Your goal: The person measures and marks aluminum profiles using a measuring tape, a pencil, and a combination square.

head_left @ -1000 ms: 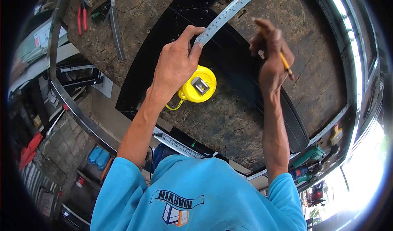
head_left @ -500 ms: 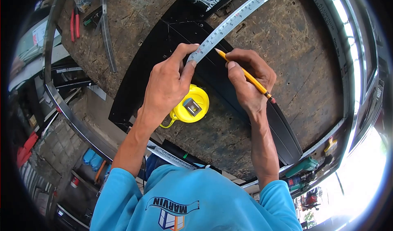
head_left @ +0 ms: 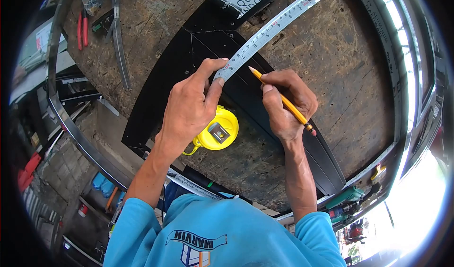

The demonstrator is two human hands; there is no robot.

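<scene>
There's your yellow tape measure [head_left: 218, 132], toward the desk's [head_left: 350, 87] near edge, partly hidden by your left hand [head_left: 189, 101], whose thumb and finger pinch the blade [head_left: 267, 34]. A second ago the blade's end was out of view; now it shows! Your right hand [head_left: 291, 107], blurred then, is sharp now, fingers closed on the pencil [head_left: 294, 111], its point brought in just beside the blade, over the black profile [head_left: 250, 99].

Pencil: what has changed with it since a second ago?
The right hand moved left, bringing the pencil in over the black bar, tip near the tape. Nothing was newly grasped or let go. The left hand still pinches the tape.
</scene>
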